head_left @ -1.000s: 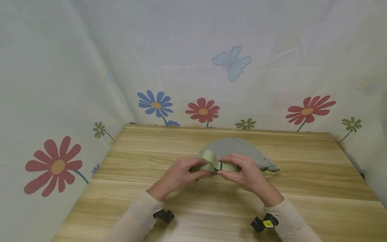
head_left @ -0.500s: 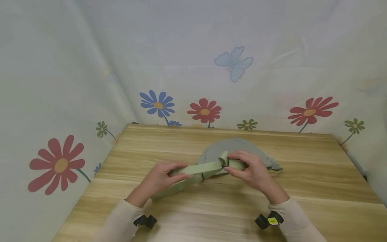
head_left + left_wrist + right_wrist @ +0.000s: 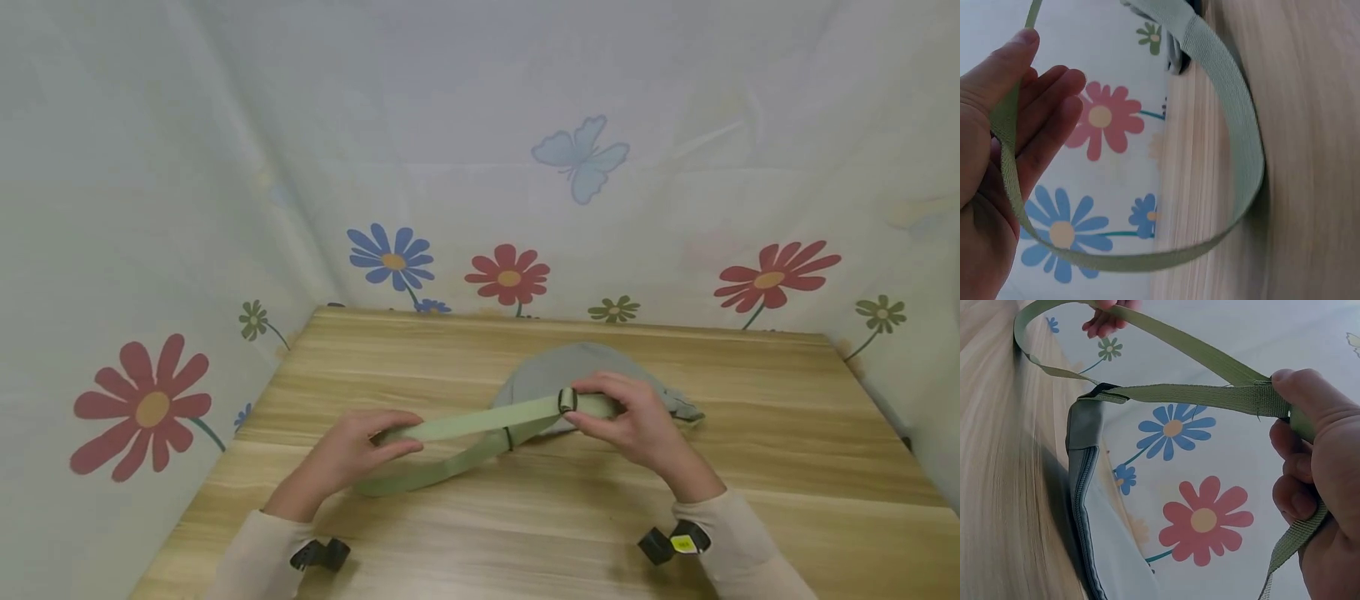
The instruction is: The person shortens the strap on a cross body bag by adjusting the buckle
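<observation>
A grey bag [image 3: 555, 375] with a zipper [image 3: 1079, 506] lies on the wooden table, joined to a light green webbing strap [image 3: 487, 418]. My right hand [image 3: 637, 425] pinches the strap at its black slider buckle [image 3: 567, 401], in front of the bag. Farther left, my left hand [image 3: 348, 450] holds the strap between thumb and fingers. Between both hands the upper run is nearly straight. Below it the strap's other run [image 3: 1250, 150] curves in a loop close over the table. A second black fitting [image 3: 508, 437] sits on that lower run.
The wood-grain table [image 3: 390, 350] spreads out around the bag. Behind and to the left hangs a pale curtain [image 3: 450, 125] printed with flowers and a butterfly. A black wrist camera [image 3: 321, 554] is strapped to the left sleeve, another [image 3: 671, 543] to the right.
My left hand has moved left and toward me along the strap, away from the right hand. The small loop standing up at the slider has been drawn flat. My right hand has barely moved.
</observation>
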### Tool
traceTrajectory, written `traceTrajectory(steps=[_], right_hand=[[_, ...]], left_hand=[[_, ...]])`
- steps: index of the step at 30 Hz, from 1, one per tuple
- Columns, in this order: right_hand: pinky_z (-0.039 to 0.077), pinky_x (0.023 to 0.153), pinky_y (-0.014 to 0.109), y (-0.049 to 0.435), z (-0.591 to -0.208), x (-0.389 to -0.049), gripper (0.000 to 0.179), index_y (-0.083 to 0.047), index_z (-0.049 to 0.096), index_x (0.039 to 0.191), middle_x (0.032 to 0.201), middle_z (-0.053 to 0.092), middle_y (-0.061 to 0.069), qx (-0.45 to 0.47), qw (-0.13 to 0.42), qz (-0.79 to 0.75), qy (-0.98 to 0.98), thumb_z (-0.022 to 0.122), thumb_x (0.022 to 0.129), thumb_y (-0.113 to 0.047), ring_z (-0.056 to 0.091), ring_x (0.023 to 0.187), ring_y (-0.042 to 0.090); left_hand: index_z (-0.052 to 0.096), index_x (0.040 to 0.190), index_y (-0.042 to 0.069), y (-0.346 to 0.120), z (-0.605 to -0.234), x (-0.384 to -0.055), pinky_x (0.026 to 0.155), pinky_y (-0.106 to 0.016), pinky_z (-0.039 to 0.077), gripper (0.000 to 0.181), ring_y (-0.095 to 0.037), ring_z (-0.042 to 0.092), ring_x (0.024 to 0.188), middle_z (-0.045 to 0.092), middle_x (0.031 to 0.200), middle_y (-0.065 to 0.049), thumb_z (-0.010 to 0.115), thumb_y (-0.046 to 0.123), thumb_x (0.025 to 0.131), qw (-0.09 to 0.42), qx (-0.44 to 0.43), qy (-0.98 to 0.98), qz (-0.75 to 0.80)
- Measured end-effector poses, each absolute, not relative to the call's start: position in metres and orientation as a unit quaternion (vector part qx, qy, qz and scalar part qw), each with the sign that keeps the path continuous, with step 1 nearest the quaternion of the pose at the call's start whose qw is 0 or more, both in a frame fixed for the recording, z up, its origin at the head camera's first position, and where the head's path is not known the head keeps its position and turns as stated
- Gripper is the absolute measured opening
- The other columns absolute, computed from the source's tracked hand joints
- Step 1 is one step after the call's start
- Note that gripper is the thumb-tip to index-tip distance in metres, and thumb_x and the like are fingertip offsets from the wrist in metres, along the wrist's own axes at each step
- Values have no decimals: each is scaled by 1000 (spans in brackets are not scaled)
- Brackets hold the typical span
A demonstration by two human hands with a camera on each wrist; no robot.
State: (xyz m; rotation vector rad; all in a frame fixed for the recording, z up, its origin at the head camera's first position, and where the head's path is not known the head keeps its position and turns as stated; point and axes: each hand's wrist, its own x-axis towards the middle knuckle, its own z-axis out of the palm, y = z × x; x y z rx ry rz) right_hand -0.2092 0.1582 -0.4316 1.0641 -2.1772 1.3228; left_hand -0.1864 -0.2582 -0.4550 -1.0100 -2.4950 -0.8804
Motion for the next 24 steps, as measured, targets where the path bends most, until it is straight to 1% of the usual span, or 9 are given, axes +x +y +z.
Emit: traceTrajectory(steps=[2,5,9,12,15,17,19,22,24], right_hand=[[52,62,20,158,-432,-209,36,-7,79,114,102,78,11,374,183,471,-778,88,82,6,62,78,3],[53,63,21,155,-432,-210,35,-8,80,114,103,78,11,371,177,470,-781,88,83,5,64,78,7],[53,62,21,147,-433,-210,34,-7,79,114,101,78,11,378,188,474,-773,89,83,3,65,75,14],[51,61,21,142,-434,-210,34,-7,79,115,100,78,10,379,202,471,-771,89,83,2,64,72,16],[49,61,20,136,-434,-209,33,-8,79,115,100,78,8,379,210,463,-773,90,84,-2,60,70,14],[47,61,19,133,-435,-209,32,-8,79,116,100,78,7,381,213,461,-773,90,85,-5,57,71,11],[46,62,19,131,-436,-209,30,-8,79,116,100,78,7,386,220,462,-768,90,87,-9,57,72,10],[47,62,19,129,-436,-209,28,-8,78,116,100,78,8,396,226,466,-758,89,91,-15,59,73,11],[49,62,19,128,-437,-209,27,-7,78,116,101,78,8,402,225,469,-754,88,92,-15,62,74,12]], left_hand=[[82,116,9,-263,-455,-187,83,-33,65,34,-22,81,99,84,111,-6,91,7,83,157,-355,-869,-308],[82,117,11,-267,-456,-190,82,-32,65,32,-21,80,98,84,111,-4,90,9,85,147,-343,-878,-300],[79,123,13,-258,-455,-193,89,-39,64,32,-23,78,108,82,120,-2,86,20,93,104,-315,-897,-291],[77,128,13,-238,-452,-196,93,-43,64,33,-24,76,115,80,125,-2,82,24,98,79,-317,-896,-302],[75,130,14,-211,-447,-200,94,-43,64,33,-22,75,116,79,125,-1,81,25,99,74,-341,-883,-315],[73,133,13,-190,-443,-201,97,-43,63,37,-21,74,118,79,127,-1,81,27,99,71,-358,-874,-320],[69,138,12,-170,-439,-203,102,-43,61,44,-20,73,122,76,133,-3,81,30,99,53,-368,-867,-332],[63,146,10,-143,-435,-204,109,-46,57,54,-22,69,128,71,142,-5,80,32,100,4,-363,-855,-371],[62,148,10,-130,-434,-205,112,-49,55,53,-25,68,132,70,144,-6,78,31,102,-19,-352,-845,-403]])
